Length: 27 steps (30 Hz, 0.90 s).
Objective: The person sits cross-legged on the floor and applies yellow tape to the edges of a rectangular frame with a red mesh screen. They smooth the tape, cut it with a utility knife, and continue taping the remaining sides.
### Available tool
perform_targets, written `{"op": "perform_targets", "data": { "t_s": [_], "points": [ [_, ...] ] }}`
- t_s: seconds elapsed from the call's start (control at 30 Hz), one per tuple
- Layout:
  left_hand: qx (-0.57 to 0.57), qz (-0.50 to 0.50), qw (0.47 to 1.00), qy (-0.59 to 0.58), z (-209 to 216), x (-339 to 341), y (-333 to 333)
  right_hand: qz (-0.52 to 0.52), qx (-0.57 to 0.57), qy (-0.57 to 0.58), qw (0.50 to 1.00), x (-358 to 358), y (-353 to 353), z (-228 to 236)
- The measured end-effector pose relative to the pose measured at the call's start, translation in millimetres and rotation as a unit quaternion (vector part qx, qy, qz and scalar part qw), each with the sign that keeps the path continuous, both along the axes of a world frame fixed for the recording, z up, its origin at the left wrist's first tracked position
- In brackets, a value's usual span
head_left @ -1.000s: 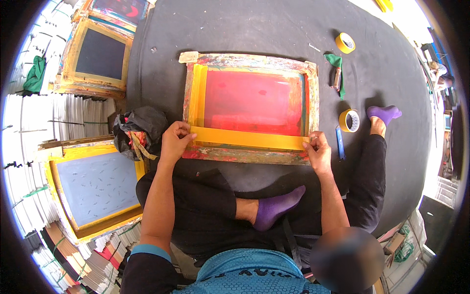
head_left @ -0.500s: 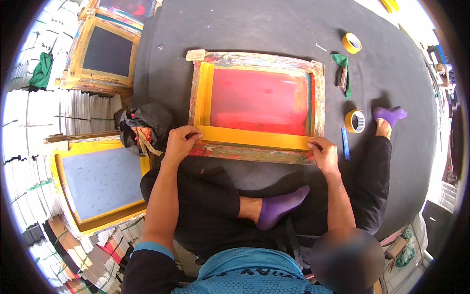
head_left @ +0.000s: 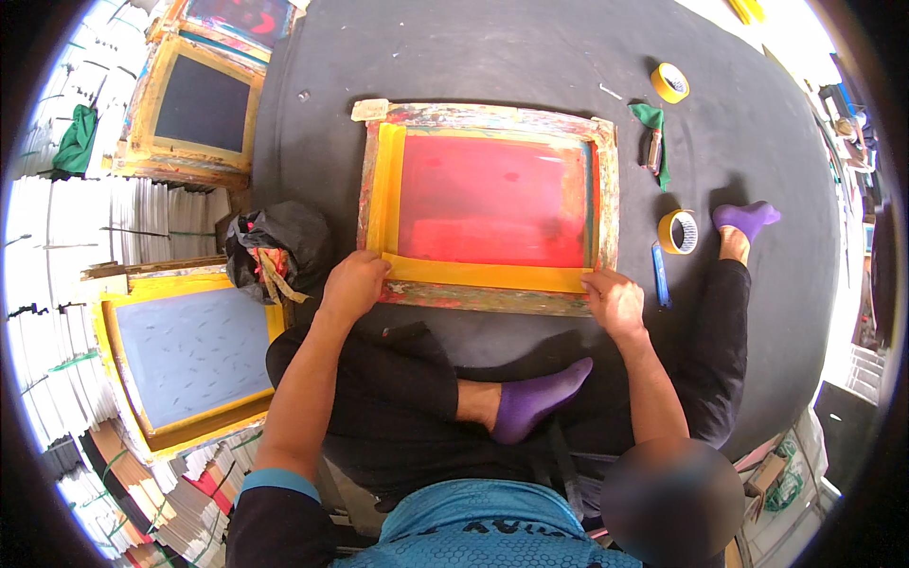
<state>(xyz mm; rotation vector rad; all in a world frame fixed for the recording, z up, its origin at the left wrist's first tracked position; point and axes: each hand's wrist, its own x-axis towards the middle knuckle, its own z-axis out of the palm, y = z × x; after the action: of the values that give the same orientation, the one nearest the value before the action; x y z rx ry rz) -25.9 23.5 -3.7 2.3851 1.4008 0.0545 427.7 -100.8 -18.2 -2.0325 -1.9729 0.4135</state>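
- Head view: my left hand (head_left: 356,287) is gripping the left end of a yellow tape strip (head_left: 483,273), its fingertips partly hidden.
- My right hand (head_left: 615,301) is pinching the strip's right end, at the near right corner of the wooden frame (head_left: 497,301).
- The strip is running along the frame's near inner edge, beside the red screen (head_left: 492,199).
- A black bag (head_left: 294,246) is sitting near my left hand; a blue cutter (head_left: 660,275) is lying right of the frame.
- Black surface (head_left: 454,52) is stretching beyond the far edge.
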Motion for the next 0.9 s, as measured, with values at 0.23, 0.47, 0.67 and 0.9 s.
{"op": "perform_targets", "data": {
  "t_s": [0.23, 0.47, 0.67, 0.9],
  "points": [
    [0.035, -0.086, 0.993, 0.075, 1, 6, 1, 0.061, 0.027, -0.072, 0.995, -2, 5, 2],
    [0.056, -0.136, 0.981, 0.124, 5, 12, 3, 0.103, 0.018, -0.122, 0.987, -6, 8, 5],
    [0.020, -0.155, 0.976, 0.150, 12, 15, 8, 0.111, -0.010, -0.124, 0.986, -6, 10, 8],
    [0.030, -0.160, 0.975, 0.152, 5, 16, 9, 0.126, -0.047, -0.148, 0.980, -8, 13, 7]
  ]
}}
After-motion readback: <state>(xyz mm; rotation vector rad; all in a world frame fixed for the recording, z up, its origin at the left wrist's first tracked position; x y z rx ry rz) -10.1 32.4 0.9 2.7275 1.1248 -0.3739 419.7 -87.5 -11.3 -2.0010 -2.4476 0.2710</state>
